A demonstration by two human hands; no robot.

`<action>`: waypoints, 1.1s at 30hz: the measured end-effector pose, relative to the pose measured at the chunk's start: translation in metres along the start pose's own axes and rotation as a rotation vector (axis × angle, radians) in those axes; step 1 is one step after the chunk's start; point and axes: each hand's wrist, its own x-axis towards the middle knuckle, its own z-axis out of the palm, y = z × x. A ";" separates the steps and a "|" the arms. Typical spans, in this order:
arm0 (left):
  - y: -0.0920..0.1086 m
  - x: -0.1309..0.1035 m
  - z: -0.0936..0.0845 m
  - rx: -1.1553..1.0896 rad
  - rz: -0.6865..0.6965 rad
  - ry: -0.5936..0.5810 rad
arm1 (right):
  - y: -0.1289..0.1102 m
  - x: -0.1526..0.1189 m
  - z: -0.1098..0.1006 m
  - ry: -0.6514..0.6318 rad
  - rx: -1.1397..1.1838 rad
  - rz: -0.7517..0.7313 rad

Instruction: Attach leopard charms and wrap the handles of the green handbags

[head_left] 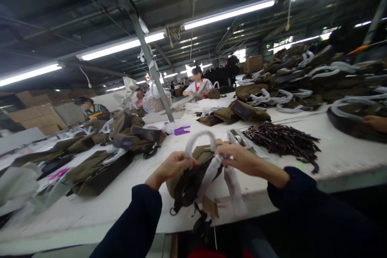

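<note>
An olive and dark brown handbag [187, 185] stands at the table's front edge before me, its handles wrapped in white material. My left hand [173, 166] is closed at the bag's top edge, by the foot of the far wrapped handle [201, 135]. With thumb and fingers, my right hand [242, 160] pinches the near wrapped handle [210, 175]. A loose white strip [234, 189] hangs below the right hand. A brown tag [210, 206] and dark straps [202, 225] dangle at the bag's front. The bag's inside is mostly hidden.
Dark brown straps [281, 141] lie heaped at right beside a grey device [238, 138]. More handbags are piled left [93, 169] and far right [272, 80]. A slanted metal post [154, 68] rises mid-table. Co-workers sit beyond; another person's hand [376, 123] shows at right.
</note>
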 end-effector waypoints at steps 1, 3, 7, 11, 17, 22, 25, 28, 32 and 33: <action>0.003 0.007 -0.013 -0.051 0.002 0.131 | -0.005 0.012 -0.010 -0.008 -0.011 -0.017; 0.001 0.017 -0.036 -0.135 0.003 0.406 | -0.011 0.027 -0.025 -0.010 -0.053 -0.041; -0.032 0.028 -0.059 -0.208 -0.046 0.632 | -0.007 0.024 -0.028 -0.139 -0.191 -0.051; -0.061 0.037 -0.063 -0.243 -0.065 0.667 | -0.005 0.002 -0.022 -0.026 -0.231 -0.070; -0.065 0.051 -0.069 -0.244 -0.047 0.621 | -0.032 -0.037 0.045 0.352 0.009 -0.093; -0.071 0.053 -0.072 -0.264 -0.074 0.621 | -0.018 -0.057 0.173 -0.167 0.048 0.293; -0.070 0.051 -0.070 -0.263 -0.067 0.624 | -0.009 -0.050 0.219 -0.189 0.005 0.429; -0.067 0.050 -0.068 -0.257 -0.053 0.619 | -0.009 -0.041 0.235 -0.162 0.097 0.536; -0.067 0.050 -0.069 -0.272 -0.041 0.606 | -0.017 -0.039 0.216 -0.259 0.165 0.458; -0.068 0.050 -0.069 -0.278 -0.037 0.601 | -0.022 -0.038 0.202 -0.316 0.150 0.417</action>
